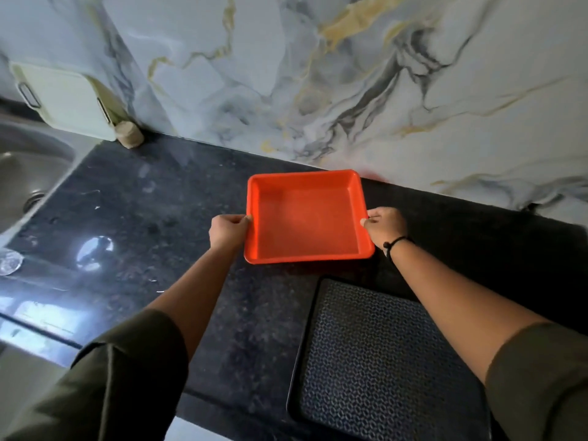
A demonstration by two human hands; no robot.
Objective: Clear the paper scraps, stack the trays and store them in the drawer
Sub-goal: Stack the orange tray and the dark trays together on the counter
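Orange tray point(305, 218) sits far on the dark counter point(152, 218), left hand point(229, 230) and right hand point(386, 226) each closed on a side rim. Patterned black tray point(381, 361) lies nearer; sink point(28, 173) far left.

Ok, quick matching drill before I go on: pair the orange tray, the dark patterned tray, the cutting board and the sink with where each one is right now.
Things:
1. orange tray
2. dark patterned tray
3. cutting board
4. sink

Places:
A. leaning against the marble wall, far left
B. flat on the counter, nearest the person
C. set into the counter at the left edge
D. held at its two side rims by the left hand and right hand

Pairs: 1-D, 2-B, 3-A, 4-C
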